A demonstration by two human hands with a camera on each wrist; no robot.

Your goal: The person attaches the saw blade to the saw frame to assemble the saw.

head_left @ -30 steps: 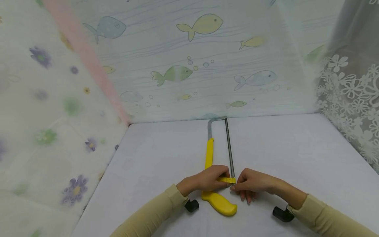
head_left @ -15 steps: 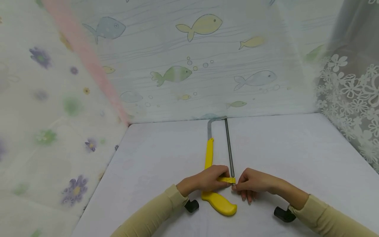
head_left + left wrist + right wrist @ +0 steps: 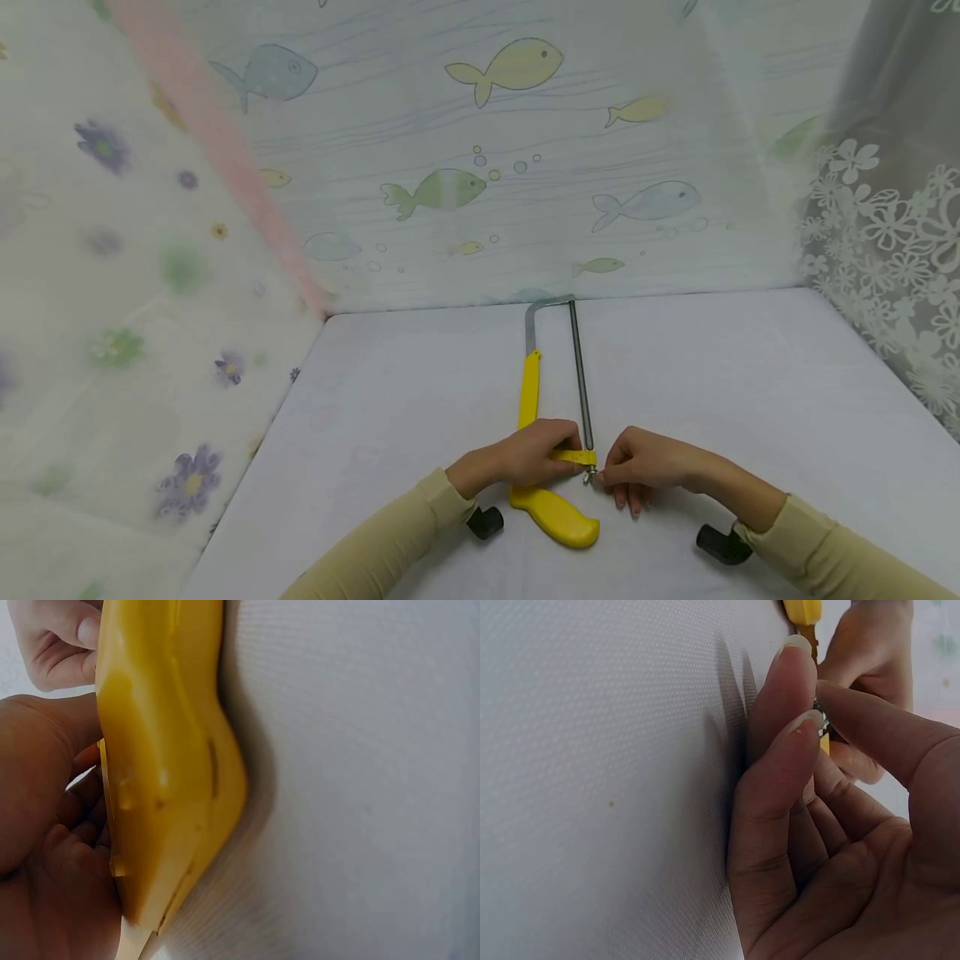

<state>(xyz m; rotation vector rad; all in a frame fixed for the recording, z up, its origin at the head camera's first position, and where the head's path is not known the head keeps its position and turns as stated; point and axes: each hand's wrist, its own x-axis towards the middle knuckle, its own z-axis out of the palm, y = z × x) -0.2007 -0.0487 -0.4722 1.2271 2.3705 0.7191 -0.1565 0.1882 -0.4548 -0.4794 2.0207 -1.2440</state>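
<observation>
A hacksaw (image 3: 529,392) with a yellow handle and grey metal front lies on the white-covered table. My left hand (image 3: 534,450) grips the yellow frame near its lower crosspiece; in the left wrist view the yellow handle (image 3: 161,750) hides part of that hand. The long dark blade (image 3: 581,375) runs down to this crosspiece. Just below it sits a small metal wing nut (image 3: 589,476). My right hand (image 3: 654,460) pinches at the nut's right side with thumb and curled forefinger. From the right wrist, my fingers (image 3: 769,817) largely cover the nut.
A white cloth covers the table (image 3: 405,375). Behind stands a fish-printed curtain (image 3: 450,133), with a flowered one (image 3: 112,275) at left and lace (image 3: 892,233) at right. Black camera mounts (image 3: 723,543) sit under both wrists.
My right fingertips have shifted slightly right, so the wing nut under the crosspiece now shows more fully. The left hand and the hacksaw stay in place.
</observation>
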